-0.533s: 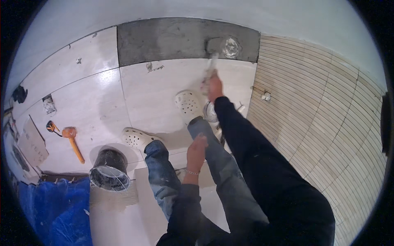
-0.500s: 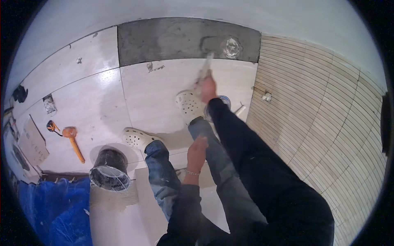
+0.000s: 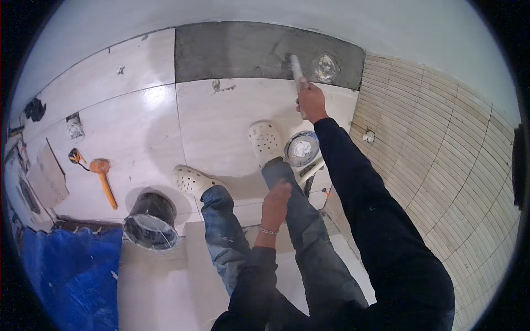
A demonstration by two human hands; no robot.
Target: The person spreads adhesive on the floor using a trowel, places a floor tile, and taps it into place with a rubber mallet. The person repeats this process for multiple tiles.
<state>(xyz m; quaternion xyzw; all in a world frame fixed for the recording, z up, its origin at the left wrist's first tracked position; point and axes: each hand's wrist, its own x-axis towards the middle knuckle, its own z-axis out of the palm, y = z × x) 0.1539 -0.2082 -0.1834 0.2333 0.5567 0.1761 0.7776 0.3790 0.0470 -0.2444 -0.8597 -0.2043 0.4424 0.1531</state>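
My right hand (image 3: pixel 311 103) is closed round a pale, narrow, long tool (image 3: pixel 297 69). The tool's far end is blurred and reaches over the dark grey strip of wet-looking mortar (image 3: pixel 226 52) by the wall. A round white-filled patch (image 3: pixel 326 67) sits in that strip, just right of the tool. My left hand (image 3: pixel 276 205), with a chain bracelet at the wrist, rests by my right knee; its fingers look curled together and nothing shows in them. Near my right foot stands a round tub (image 3: pixel 302 148) with a white lump inside, under my right forearm.
Large pale tiles (image 3: pixel 210 121) cover the floor, bordered right by narrow ribbed tiles (image 3: pixel 419 138). A black bucket (image 3: pixel 149 218), an orange mallet (image 3: pixel 105 179) and a tape measure (image 3: pixel 76 157) are at left. A blue sheet (image 3: pixel 72 276) lies lower left. A pale-handled tool (image 3: pixel 312 171) lies below the tub.
The view has shifted, moving the scene right and uncovering the tub. My right hand, with the tool, has moved right and slightly up over the tiles. My left hand stays near the knee.
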